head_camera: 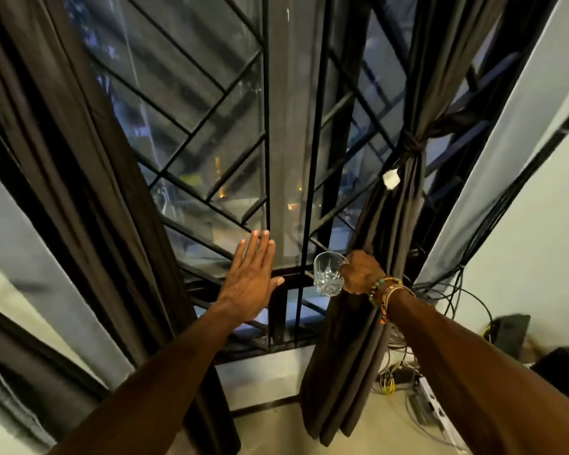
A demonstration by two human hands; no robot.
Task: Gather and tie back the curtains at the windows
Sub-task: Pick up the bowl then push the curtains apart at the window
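White tag (391, 179) on right curtain (404, 218): I can't read any text on it. Left hand (248, 284) fingers (260, 247) released, flat and straight, tips at the window grille (266, 126). Right hand (363, 274) fingers are grasping a cut glass (326, 275) by the rim, just beside the right curtain, which is tied. Left curtain (89, 159) hangs loose at left.

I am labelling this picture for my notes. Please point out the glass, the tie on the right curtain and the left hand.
glass (328, 276): head view, on its cut lower wall.
tie (410, 144): head view, on the wrapped band.
left hand (250, 284): head view, on the back of the hand.
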